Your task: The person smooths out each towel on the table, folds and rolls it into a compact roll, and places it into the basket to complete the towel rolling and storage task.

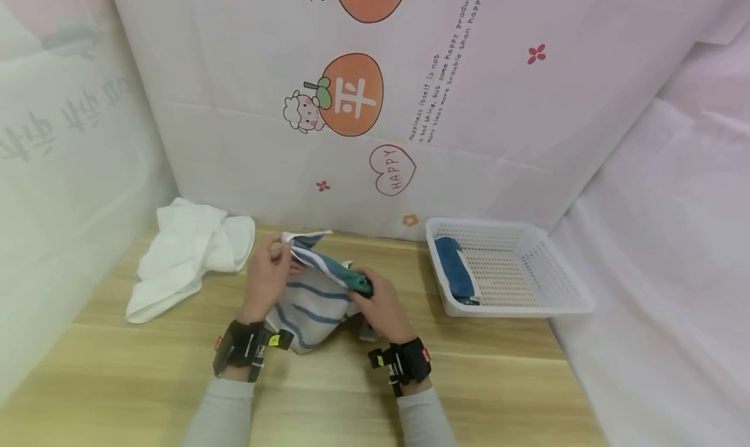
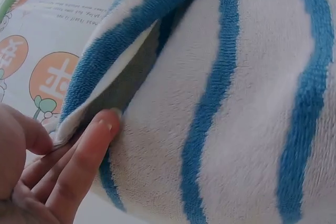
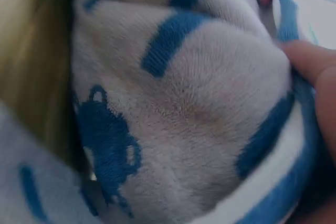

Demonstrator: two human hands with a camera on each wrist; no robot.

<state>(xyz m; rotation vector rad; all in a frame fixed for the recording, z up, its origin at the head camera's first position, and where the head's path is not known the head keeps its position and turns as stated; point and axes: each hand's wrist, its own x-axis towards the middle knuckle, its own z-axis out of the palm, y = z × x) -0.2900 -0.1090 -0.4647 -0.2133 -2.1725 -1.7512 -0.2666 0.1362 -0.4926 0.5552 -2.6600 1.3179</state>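
Your white, soft-pile cloth towel w/ blue stripes (image 1: 310, 307) is btwn your two hands, over the pale wood-grain tabletop (image 1: 316, 408); the relation that counts is its folded blue-green & white edge band (image 1: 331, 267), which slants in the head view, far-left end to near-right end; your left hand (image 1: 269, 281) pinches the far-left end, thumb vs. fingers, per the left wrist view; your right hand (image 1: 385, 307) grips the near-right end; so both sets of fingers grasp cloth, neither is free; the rest of the towel droops from the band toward you, btwn your wrists; can't tell how much of it rests on the tabletop; your right hand's nearer the white, perforated plastic basket (image 1: 521, 310), w/ a rolled blue cloth bundle (image 1: 452, 268) in its left side, long axis pointing roughly away from you; your left hand's nearer the crumpled plain white cloth (image 1: 190, 248), which lies farther left.
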